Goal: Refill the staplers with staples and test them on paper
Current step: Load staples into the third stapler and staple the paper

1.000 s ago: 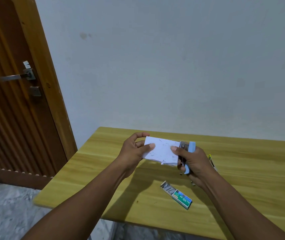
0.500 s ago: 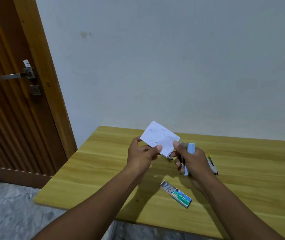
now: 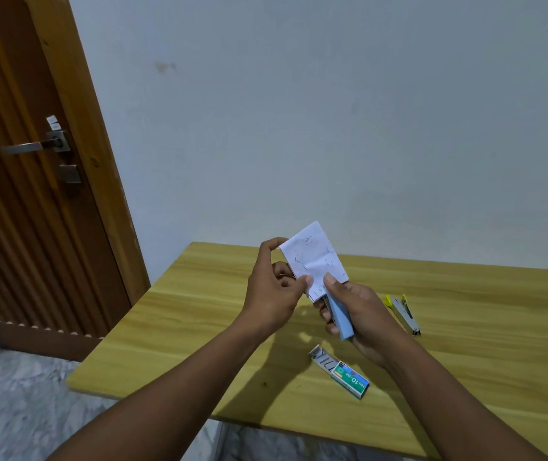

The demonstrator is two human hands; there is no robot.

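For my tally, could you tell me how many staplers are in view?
2: a blue stapler in the right hand, and a yellow-tipped stapler lying on the table.

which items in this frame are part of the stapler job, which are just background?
In the job:
blue stapler in right hand
paper in left hand
yellow stapler on table
staple box, open

Background:
door
door handle
wall

"No.10" in white on the green staple box [image 3: 349, 378] label, smaller print illegible
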